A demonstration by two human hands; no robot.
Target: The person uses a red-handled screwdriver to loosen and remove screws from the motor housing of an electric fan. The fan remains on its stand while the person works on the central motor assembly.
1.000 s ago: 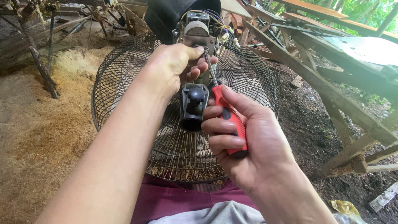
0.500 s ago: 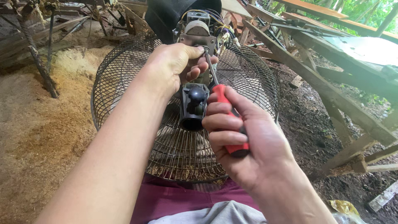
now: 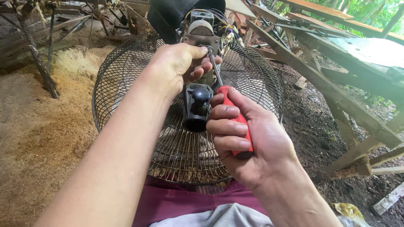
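I have my right hand (image 3: 246, 141) closed around the red handle of a screwdriver (image 3: 235, 122), fingers wrapped tight, thumb lying along the top. Its metal shaft runs up and away from that hand, and the tip meets the grey metal plate of the fan motor (image 3: 202, 31) just above my other hand. My left hand (image 3: 183, 63) is curled over the motor housing, fingers bent around its right edge, the thumb close to the screwdriver tip; it grips the motor rather than lying flat on it. Just below the left hand and touching distance left of my right knuckles sits the black neck piece (image 3: 197, 107) of the fan, with a round knob on it. Behind both hands spreads the round wire guard (image 3: 126, 80), tilted toward me, its lower rim resting on my lap over purple cloth (image 3: 168, 199). A bundle of coloured wires (image 3: 229, 29) hangs just right of the motor, above my right hand. Left of my left forearm the ground (image 3: 42, 126) is covered in sawdust; right of my right hand stand weathered wooden beams (image 3: 336, 101).
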